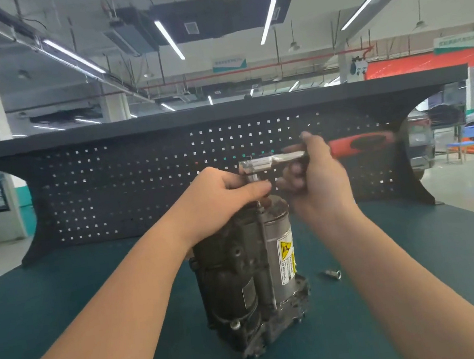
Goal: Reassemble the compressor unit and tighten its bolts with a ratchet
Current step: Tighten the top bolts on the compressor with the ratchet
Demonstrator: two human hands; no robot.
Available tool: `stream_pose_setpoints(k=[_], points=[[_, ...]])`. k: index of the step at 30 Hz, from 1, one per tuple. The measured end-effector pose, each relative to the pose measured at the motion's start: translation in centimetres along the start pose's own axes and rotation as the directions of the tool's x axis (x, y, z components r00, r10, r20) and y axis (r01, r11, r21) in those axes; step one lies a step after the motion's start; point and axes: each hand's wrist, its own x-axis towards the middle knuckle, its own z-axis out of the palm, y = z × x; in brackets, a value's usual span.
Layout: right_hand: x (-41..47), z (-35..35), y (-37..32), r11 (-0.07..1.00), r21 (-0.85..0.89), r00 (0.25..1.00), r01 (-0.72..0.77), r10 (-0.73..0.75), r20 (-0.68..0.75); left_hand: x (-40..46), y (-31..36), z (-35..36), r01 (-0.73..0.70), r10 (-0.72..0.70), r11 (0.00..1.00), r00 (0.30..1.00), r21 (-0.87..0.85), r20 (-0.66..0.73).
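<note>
Green bench [65,307]: compressor [251,274] upright; left hand [219,193] fingers apparently steadying socket atop; right hand [313,175] gripping ratchet [316,152].

teal worktop [65,307]; black pegboard [140,186] dotted with square holes; dark grey compressor [243,284] with yellow-and-white label [286,255]; ratchet [316,152] silver, handle red and black.

Your compressor unit [249,283] is dull, grimy cast metal with a smoother grey cylinder bearing a glossy label. Above it, your ratchet [316,152] shows bright polished steel and a red-and-black plastic handle. The worktop [63,292] under it looks matt teal.
</note>
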Motion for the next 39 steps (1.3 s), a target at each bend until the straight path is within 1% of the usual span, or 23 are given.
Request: stream_pose_setpoints(k=[2, 4, 7, 8, 9, 11, 13, 15, 18, 20, 22, 24, 25, 26, 28, 30, 32, 33, 34, 36, 37, 38, 39], points=[[-0.1, 0.0, 0.3, 0.997, -0.035, 0.998, 0.065, -0.064, 0.027, -0.1, 0.0, 0.0, -0.002, 0.002, 1.000, 1.000, -0.007, 0.000], [-1.1, 0.2, 0.0, 0.834, -0.279, 0.878, 0.476, -0.432, 0.205, -0.1, 0.1, -0.1, 0.021, -0.021, 1.000, 1.000, -0.006, -0.011], [-2.4, 0.4, -0.7, -0.048, -0.437, 0.338, 0.898, -0.561, 0.756, 0.2, 0.1, 0.3, -0.021, 0.023, 0.995, 1.000, 0.097, -0.017], [-2.4, 0.2, -0.2, -0.145, -0.378, 0.230, 0.914, -0.582, 0.780, 0.2, 0.3, 0.6, -0.036, 0.037, 0.993, 0.999, 0.117, -0.013], [-2.5, 0.1, 0.3, -0.071, -0.375, 0.240, 0.924, -0.654, 0.717, 0.2, 0.4, 0.6, -0.029, 0.030, 0.994, 0.999, 0.103, -0.011], [-2.1, 0.1, 0.5, 0.402, -0.432, 0.568, 0.807, -0.728, 0.384, 0.2, 0.5, 0.4, 0.010, -0.010, 1.000, 1.000, 0.019, 0.002], [-1.2, 0.2, -0.5, 0.875, -0.290, 0.919, 0.387, -0.391, 0.046, 0.4, 0.2, 0.3, 0.040, -0.041, 0.999, 0.999, 0.021, 0.015], [0.1, 0.0, -0.7, 0.998, -0.062, 0.999, 0.032, -0.034, -0.030, 0.4, 0.2, 0.4, 0.046, -0.047, 0.998, 0.999, 0.030, 0.019], [-0.5, 0.3, -0.2, 0.949, -0.089, 0.953, 0.301, -0.303, -0.010, 0.5, 0.3, 0.5, 0.015, -0.015, 1.000, 1.000, 0.024, 0.004], [-1.3, 0.2, -0.2, 0.583, -0.422, 0.709, 0.694, -0.655, 0.261, 0.6, 0.2, 0.7, -0.001, 0.001, 0.999, 1.000, 0.042, -0.005], [-2.0, 0.3, -0.5, 0.075, -0.499, 0.422, 0.863, -0.650, 0.632, 0.7, 0.4, 1.0, -0.007, 0.009, 0.991, 1.000, 0.134, -0.013], [-2.1, -0.2, -0.1, -0.003, -0.336, 0.248, 0.942, -0.668, 0.701, 0.7, 0.4, 1.0, 0.004, -0.001, 0.991, 1.000, 0.135, -0.027], [-2.0, -0.4, 0.0, 0.140, -0.331, 0.327, 0.933, -0.711, 0.622, 0.6, 0.3, 0.8, 0.016, -0.013, 0.997, 0.999, 0.081, -0.029], [-1.6, -0.3, -0.2, 0.381, -0.351, 0.509, 0.855, -0.742, 0.436, 0.7, 0.0, 0.6, 0.021, -0.020, 0.999, 0.999, 0.049, -0.029], [-0.8, -0.1, -0.6, 0.904, -0.158, 0.917, 0.398, -0.396, 0.041, 0.7, -0.3, 0.4, 0.033, -0.032, 0.998, 0.999, 0.060, -0.019], [0.1, -0.1, -0.7, 0.998, 0.004, 0.997, 0.060, -0.060, -0.045, 0.6, -0.1, 0.6, 0.029, -0.028, 0.997, 0.999, 0.066, -0.016], [-0.3, -0.1, -1.0, 0.961, -0.074, 0.964, 0.265, -0.264, 0.025, 0.8, 0.1, 0.8, 0.017, -0.016, 0.999, 1.000, 0.051, -0.014], [-0.9, 0.0, -1.1, 0.827, -0.234, 0.860, 0.511, -0.497, 0.120, 0.9, 0.3, 0.9, 0.022, -0.021, 0.999, 1.000, 0.046, -0.018], [-1.5, 0.3, -0.9, 0.562, -0.370, 0.665, 0.740, -0.694, 0.274, 0.9, 0.3, 0.9, 0.021, -0.020, 0.998, 0.999, 0.061, -0.025], [-2.5, 0.8, -0.1, 0.015, -0.382, 0.247, 0.924, -0.786, 0.567, 0.9, 0.5, 1.1, 0.020, -0.015, 0.992, 0.999, 0.123, -0.038], [-2.6, 0.9, 0.3, -0.111, -0.391, 0.162, 0.914, -0.781, 0.602, 0.9, 0.6, 1.1, 0.019, -0.014, 0.989, 0.999, 0.144, -0.040], [-2.5, 0.9, 0.4, -0.145, -0.460, 0.174, 0.876, -0.795, 0.581, 0.8, 0.5, 1.0, 0.020, -0.014, 0.989, 0.999, 0.143, -0.039], [-2.3, 0.8, 0.4, -0.034, -0.548, 0.291, 0.835, -0.819, 0.495, 0.7, 0.5, 0.9, 0.023, -0.019, 0.993, 0.999, 0.114, -0.036]])
